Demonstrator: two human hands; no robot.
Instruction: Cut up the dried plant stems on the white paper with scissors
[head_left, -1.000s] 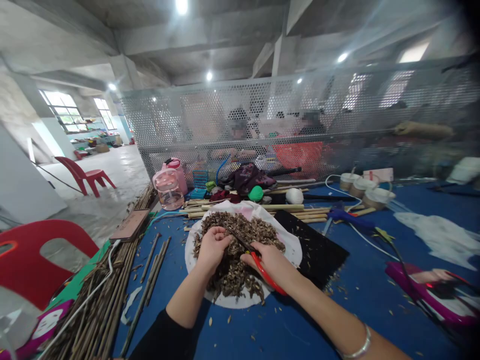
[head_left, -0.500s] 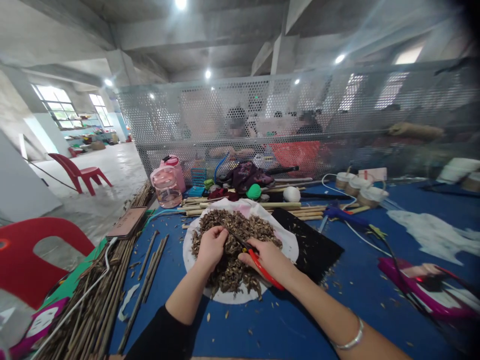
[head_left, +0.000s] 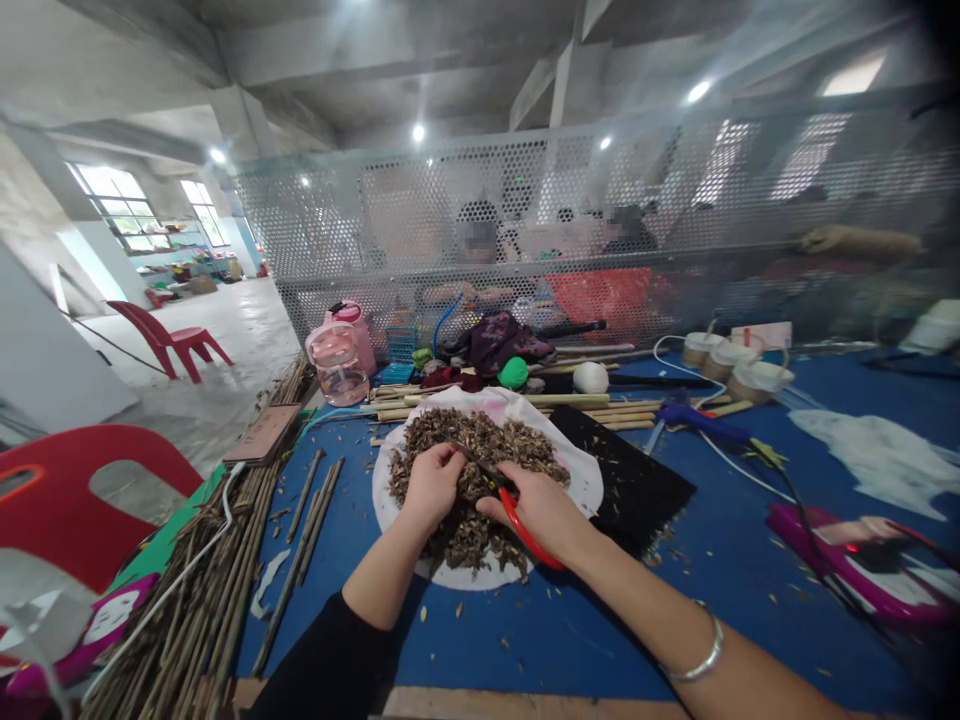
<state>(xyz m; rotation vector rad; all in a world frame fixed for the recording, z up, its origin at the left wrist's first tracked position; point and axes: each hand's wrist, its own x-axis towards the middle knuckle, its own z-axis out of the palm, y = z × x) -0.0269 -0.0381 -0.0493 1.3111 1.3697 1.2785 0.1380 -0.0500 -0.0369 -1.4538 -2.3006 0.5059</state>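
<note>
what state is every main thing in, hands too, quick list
Right hand, closed on the scissors
Scissors, held; blade opening unclear
Left hand, fingertips pinched; contents too small to tell
Dried brown pieces, loosely heaped
White cloth, spread beneath them
Black sheet, lying flat
Clear jug, upright
Far red chair, upright, unoccupied

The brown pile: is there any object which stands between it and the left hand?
Nothing visible does: the left hand is over the pile. The scissors in the right hand point toward the left hand from its right. Whether the left hand pinches something is too small to tell.
</note>
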